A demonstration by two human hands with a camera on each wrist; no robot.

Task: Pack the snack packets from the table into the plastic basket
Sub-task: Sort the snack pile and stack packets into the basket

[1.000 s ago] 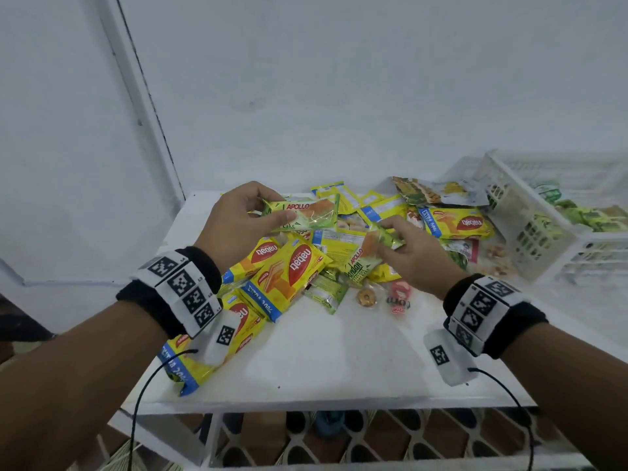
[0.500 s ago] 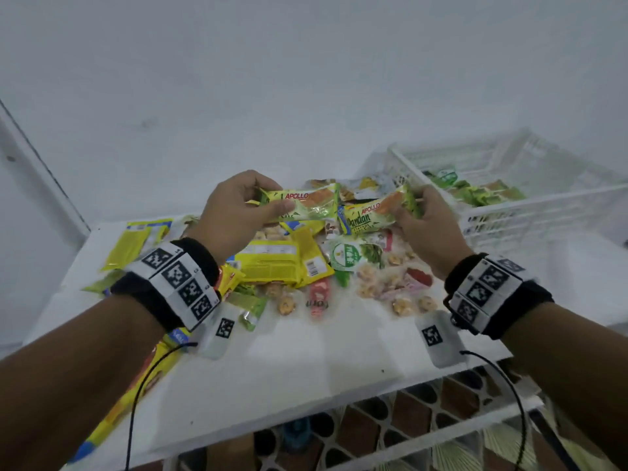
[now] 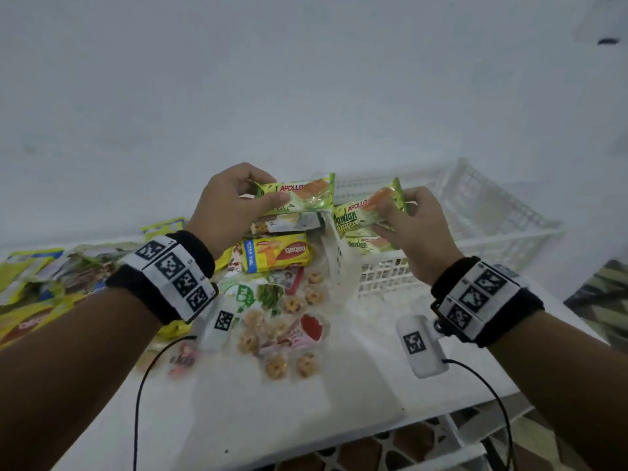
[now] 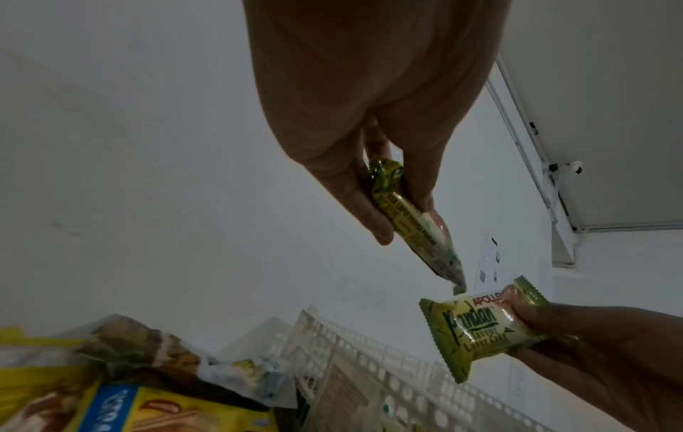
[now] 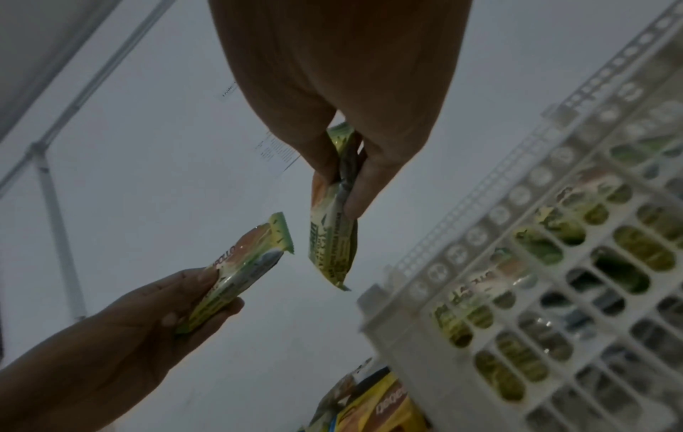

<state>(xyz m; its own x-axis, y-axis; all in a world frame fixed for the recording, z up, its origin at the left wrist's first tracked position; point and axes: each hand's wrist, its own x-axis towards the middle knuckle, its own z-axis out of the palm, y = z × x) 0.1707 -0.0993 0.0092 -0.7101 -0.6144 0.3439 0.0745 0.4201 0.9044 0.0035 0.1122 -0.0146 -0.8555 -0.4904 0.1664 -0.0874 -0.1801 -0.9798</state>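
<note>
— What have the hands got hold of?

— One green cake packet each. The left hand pinches an Apollo packet between thumb and fingers, held up above the heap on the table. The right hand grips a Pandan packet by one end, fingers curled round it.

— Are the two packets touching?

— No, just beside each other, a small gap between their ends. The Pandan one hangs over the near left corner of the white plastic basket; the Apollo one is just left of that corner.

— Anything in the basket?

— Green packets show through its slotted wall; how many, I can't tell.

— And on the table?

— A yellow Nabati packet below the left hand, small bags of round biscuits nearer the front, more yellow wrappers far left.
</note>
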